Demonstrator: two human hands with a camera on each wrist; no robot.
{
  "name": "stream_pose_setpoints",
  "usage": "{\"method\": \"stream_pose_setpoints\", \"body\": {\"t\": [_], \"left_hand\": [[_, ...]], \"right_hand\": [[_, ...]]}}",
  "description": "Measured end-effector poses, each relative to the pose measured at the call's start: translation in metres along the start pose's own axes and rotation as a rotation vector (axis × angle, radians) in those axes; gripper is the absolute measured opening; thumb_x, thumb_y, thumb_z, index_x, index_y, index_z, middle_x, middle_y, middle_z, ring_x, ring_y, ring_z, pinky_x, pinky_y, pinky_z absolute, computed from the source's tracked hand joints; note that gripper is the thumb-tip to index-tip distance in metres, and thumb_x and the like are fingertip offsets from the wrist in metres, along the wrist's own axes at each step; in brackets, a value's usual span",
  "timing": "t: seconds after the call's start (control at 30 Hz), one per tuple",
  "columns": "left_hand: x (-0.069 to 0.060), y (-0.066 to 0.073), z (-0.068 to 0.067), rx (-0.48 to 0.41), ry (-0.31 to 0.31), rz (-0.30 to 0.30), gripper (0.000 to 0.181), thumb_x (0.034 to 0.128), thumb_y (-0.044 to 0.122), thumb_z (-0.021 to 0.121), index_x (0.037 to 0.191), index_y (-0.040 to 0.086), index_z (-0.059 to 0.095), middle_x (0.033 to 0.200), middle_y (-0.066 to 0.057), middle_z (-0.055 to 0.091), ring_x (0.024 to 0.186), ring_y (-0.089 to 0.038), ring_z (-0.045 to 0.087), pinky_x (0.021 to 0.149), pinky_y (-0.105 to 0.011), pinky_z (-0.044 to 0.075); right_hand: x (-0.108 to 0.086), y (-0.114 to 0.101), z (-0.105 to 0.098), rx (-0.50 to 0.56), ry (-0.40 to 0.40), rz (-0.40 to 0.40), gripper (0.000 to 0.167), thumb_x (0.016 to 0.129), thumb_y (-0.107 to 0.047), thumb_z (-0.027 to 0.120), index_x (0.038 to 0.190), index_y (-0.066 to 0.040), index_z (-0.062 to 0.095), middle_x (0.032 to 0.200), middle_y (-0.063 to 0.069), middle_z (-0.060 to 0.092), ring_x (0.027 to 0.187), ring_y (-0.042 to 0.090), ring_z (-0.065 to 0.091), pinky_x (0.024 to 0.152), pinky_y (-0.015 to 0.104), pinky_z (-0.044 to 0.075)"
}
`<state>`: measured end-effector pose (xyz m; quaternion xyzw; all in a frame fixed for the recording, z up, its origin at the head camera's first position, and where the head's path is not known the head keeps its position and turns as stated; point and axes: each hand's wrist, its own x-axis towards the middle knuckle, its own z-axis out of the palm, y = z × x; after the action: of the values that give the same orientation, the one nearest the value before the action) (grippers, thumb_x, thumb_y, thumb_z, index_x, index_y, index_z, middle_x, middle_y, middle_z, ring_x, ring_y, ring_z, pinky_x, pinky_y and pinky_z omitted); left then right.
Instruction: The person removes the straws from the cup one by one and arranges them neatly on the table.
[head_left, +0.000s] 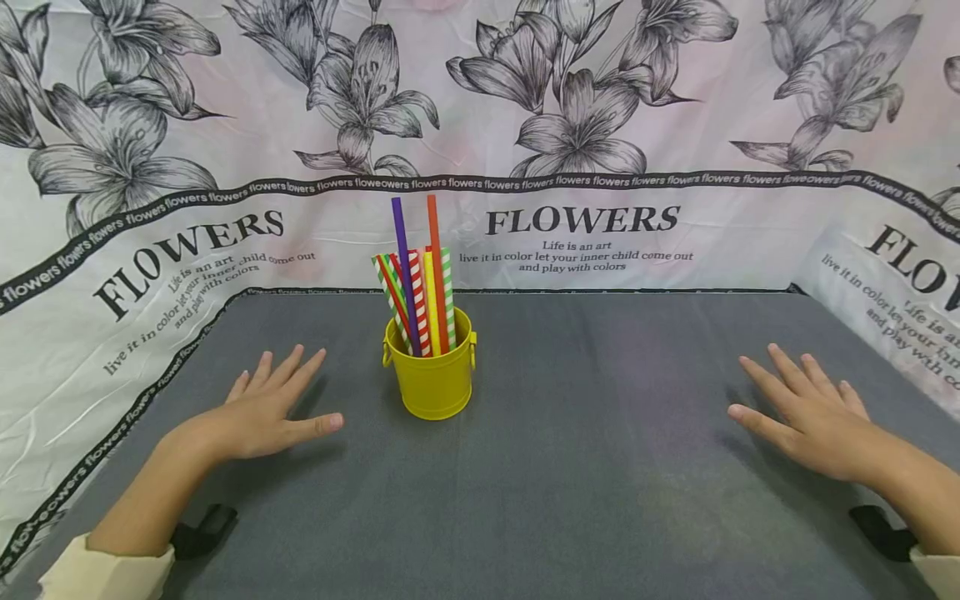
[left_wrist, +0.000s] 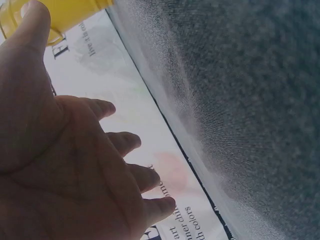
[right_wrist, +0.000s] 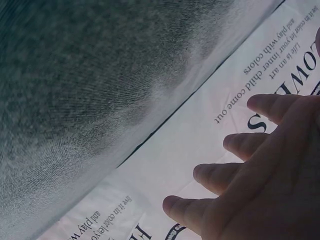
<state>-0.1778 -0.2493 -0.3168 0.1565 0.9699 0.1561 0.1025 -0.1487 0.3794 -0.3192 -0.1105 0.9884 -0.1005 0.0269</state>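
Observation:
A small yellow bucket [head_left: 435,387] with side handles stands upright on the grey surface, left of centre. Several drinking straws lean in it, among them a purple straw [head_left: 403,258], an orange straw [head_left: 435,250] and red-and-white striped ones. To the bucket's left, my left hand [head_left: 262,417] is held with fingers spread, apart from it and holding nothing. Far to the right, my right hand [head_left: 810,425] is spread the same way, with no object near it. Part of the bucket [left_wrist: 70,17] shows behind the thumb in the left wrist view.
A white cloth [head_left: 360,237] printed with flowers and lettering rises behind the grey tabletop [head_left: 585,467] and runs along both sides. Dark straps [head_left: 204,533] sit below each wrist.

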Motion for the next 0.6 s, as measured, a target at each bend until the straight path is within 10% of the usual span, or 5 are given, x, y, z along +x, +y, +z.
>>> {"method": "stream_pose_setpoints", "body": {"t": [0.6], "left_hand": [[0.004,0.001,-0.003,-0.164,0.044,0.095,0.105,0.0906,0.06,0.065,0.162,0.011,0.005,0.164,-0.023,0.01,0.147,-0.05,0.01,0.11,-0.071,0.014]], "right_hand": [[0.008,-0.019,-0.014,0.0,0.062,-0.062,0.076,0.104,-0.044,0.053,0.16,-0.006,0.018,0.162,0.029,0.001,0.144,0.056,-0.007,0.104,0.077,-0.008]]}}
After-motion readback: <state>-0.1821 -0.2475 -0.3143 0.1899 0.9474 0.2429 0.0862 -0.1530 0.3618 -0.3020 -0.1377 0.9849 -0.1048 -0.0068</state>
